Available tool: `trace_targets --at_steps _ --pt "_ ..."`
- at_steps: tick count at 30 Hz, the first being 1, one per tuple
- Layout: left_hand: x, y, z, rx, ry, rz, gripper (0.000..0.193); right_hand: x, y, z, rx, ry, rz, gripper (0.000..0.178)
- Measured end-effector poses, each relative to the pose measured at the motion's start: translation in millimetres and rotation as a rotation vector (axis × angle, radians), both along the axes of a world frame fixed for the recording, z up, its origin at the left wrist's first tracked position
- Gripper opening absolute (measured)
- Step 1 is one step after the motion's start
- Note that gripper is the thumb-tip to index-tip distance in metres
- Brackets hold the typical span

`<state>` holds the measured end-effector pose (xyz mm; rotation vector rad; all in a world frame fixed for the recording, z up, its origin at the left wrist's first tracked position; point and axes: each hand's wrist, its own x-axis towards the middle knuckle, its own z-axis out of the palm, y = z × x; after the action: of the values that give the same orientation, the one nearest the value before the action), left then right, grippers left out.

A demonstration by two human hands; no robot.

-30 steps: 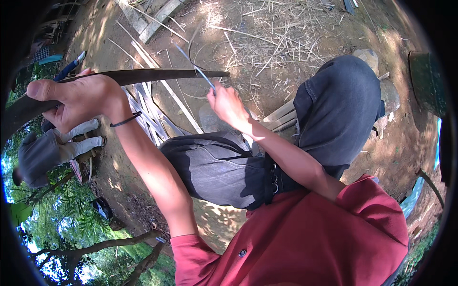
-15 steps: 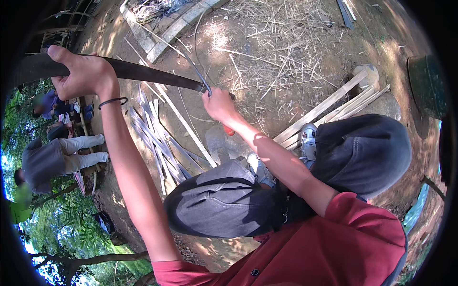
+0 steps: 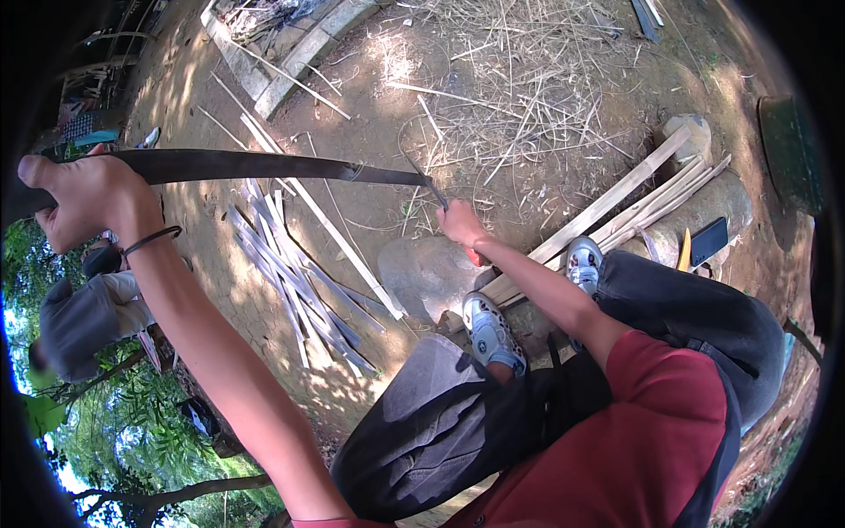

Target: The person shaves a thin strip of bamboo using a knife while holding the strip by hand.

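Note:
My left hand [image 3: 97, 198], at the far left, is closed around a long dark strip [image 3: 264, 167] that looks like bamboo, with the thumb pointing left. From that hand the strip runs nearly level to the middle of the view. My right hand [image 3: 460, 222] grips a knife by its handle [image 3: 476, 256], whose orange-red end shows below the fist. The narrow blade [image 3: 428, 180] slants up and left, crossing the strip's right end. Whether it has cut into the strip I cannot tell. A grey stone [image 3: 422, 275] lies below my right hand.
Pale strips [image 3: 299, 277] lie piled on the ground at centre left. Several split lengths [image 3: 616, 207] lean across stones at right, near a phone [image 3: 709, 240] and my shoes [image 3: 493, 333]. Shavings [image 3: 528, 106] litter the ground ahead. A person [image 3: 84, 321] is at far left.
My hands have moved farther apart, the left going left and down, the right going right and slightly down. More of the strip shows between them. My knees have shifted, and the phone has come into view.

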<state>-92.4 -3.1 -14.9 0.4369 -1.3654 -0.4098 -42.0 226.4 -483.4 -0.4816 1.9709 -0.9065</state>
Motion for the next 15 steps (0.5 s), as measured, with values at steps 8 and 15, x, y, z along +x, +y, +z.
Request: trace_targets --at_steps 8,15 --pt "-9.3 -6.0 -9.5 0.093 0.076 -0.002 0.040 -20.3 7.2 -77.8 0.288 0.044 0.027 0.032" --pt "16.7 -3.4 -4.0 0.014 -0.035 0.069 0.049 -27.9 9.0 -54.5 0.242 -0.057 0.004 0.043"
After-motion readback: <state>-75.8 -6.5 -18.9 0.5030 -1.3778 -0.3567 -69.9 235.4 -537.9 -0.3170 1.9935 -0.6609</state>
